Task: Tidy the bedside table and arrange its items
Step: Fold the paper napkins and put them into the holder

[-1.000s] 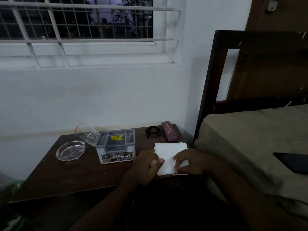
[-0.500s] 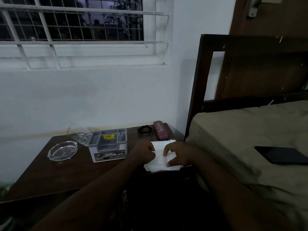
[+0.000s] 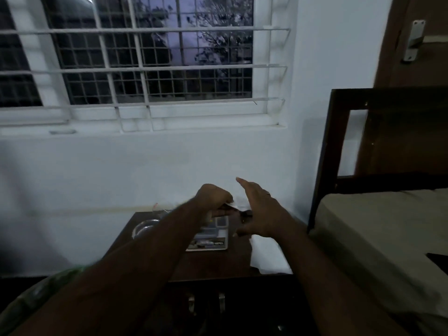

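Note:
Both hands are raised above the dark wooden bedside table [image 3: 218, 267]. My left hand [image 3: 213, 198] is curled shut and seems to pinch a corner of a thin white sheet [image 3: 238, 202] that shows between the hands. Beside it, my right hand [image 3: 260, 212] has its fingers stretched out and apart. A white paper stack [image 3: 266, 257] lies at the table's right front corner. The grey compartment box [image 3: 213, 237] stands mid-table, partly behind my left forearm. A glass ashtray [image 3: 143, 229] sits at the left. The hands hide the back of the table.
The dark bed headboard [image 3: 324, 166] and the mattress [image 3: 378, 238] stand close on the right, with a black phone [image 3: 440, 261] on the bedding. The white wall and a barred window [image 3: 145, 69] are behind. Two drawer handles [image 3: 206, 304] show below the tabletop.
Both hands have lifted off the paper stack and risen above the table. The left hand has closed on a white sheet, the right hand has opened, and the view has tilted upward.

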`<state>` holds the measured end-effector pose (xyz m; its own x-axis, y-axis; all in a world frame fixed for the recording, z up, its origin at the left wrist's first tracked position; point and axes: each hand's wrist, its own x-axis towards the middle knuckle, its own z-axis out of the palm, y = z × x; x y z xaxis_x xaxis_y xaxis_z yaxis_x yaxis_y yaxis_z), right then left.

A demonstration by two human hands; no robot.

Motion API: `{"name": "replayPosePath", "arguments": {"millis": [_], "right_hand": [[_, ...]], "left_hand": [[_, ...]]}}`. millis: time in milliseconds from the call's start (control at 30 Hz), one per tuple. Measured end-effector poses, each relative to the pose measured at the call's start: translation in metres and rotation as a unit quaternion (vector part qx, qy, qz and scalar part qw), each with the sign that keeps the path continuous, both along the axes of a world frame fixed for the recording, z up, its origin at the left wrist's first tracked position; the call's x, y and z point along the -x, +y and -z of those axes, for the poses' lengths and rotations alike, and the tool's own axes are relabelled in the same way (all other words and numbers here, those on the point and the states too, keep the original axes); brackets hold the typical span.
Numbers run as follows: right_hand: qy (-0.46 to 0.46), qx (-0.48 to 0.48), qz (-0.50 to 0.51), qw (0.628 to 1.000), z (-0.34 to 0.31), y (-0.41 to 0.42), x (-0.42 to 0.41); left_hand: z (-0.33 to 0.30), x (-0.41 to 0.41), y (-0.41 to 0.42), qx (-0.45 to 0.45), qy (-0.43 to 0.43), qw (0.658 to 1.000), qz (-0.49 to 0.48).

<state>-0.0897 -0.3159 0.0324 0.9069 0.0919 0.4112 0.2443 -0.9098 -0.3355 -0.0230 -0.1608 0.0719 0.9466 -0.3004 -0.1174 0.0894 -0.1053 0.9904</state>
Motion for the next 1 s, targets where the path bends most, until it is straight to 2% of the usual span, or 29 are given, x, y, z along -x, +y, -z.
{"name": "replayPosePath", "arguments": {"millis": [100,233,300,367,467,600,1000], "right_hand": [[-0.063,-0.021,0.018,0.998,0.000,0.019,-0.017],[-0.111,-0.119,0.056,0.985,0.001,0.036,-0.037],[-0.106,-0.200,0.097,0.969,0.000,0.037,-0.047],[-0.083,-0.243,0.146,0.955,0.000,0.038,-0.058],[-0.061,-0.241,0.189,0.950,0.009,0.043,-0.075],[-0.047,-0.227,0.186,0.955,0.020,0.053,-0.091],[-0.055,-0.161,0.200,0.965,0.030,0.061,-0.104]], "left_hand": [[-0.014,-0.011,0.017,0.027,0.020,0.999,-0.009],[-0.014,-0.025,0.030,0.048,0.022,0.999,0.005],[-0.006,-0.031,0.034,0.029,-0.011,0.999,-0.017],[0.007,-0.036,0.038,-0.023,-0.082,0.993,-0.079],[0.032,-0.041,0.045,-0.082,-0.172,0.973,-0.127],[0.054,-0.046,0.054,-0.157,-0.239,0.953,-0.096],[0.076,-0.054,0.048,-0.224,-0.259,0.938,-0.057]]}}
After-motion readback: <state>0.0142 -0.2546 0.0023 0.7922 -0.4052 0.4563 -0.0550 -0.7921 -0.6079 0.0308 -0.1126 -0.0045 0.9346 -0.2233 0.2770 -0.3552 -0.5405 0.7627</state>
